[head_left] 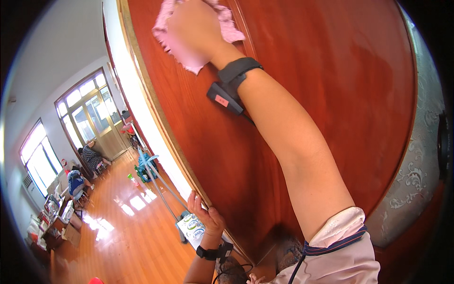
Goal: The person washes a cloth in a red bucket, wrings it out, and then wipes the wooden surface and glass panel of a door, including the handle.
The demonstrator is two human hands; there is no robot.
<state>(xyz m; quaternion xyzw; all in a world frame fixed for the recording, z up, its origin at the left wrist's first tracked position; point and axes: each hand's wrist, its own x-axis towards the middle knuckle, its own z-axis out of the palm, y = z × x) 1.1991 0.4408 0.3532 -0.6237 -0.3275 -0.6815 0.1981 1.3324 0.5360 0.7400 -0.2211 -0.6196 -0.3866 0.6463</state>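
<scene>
My right hand (195, 32) presses a pink cloth (232, 30) flat against the upper left part of a reddish-brown wooden door panel (319, 88). The hand is partly blurred, and the cloth spreads out on both sides of it. A black strap with a small dark box circles that wrist. Low in the picture, my left hand (209, 216) rests at the pale edge of the panel with its fingers raised, holding nothing that I can see. It too wears a black wrist strap. Beside it is a white carton (191, 229) with printed writing.
Grey poles (159, 184) with a light-blue part lean left of the panel. A bottle (133, 180) and a blue crate (143, 172) stand on the shiny wooden floor (117, 248). Two people sit farther back, near cluttered tables (56, 230). Patterned silvery wallpaper (411, 184) borders the right.
</scene>
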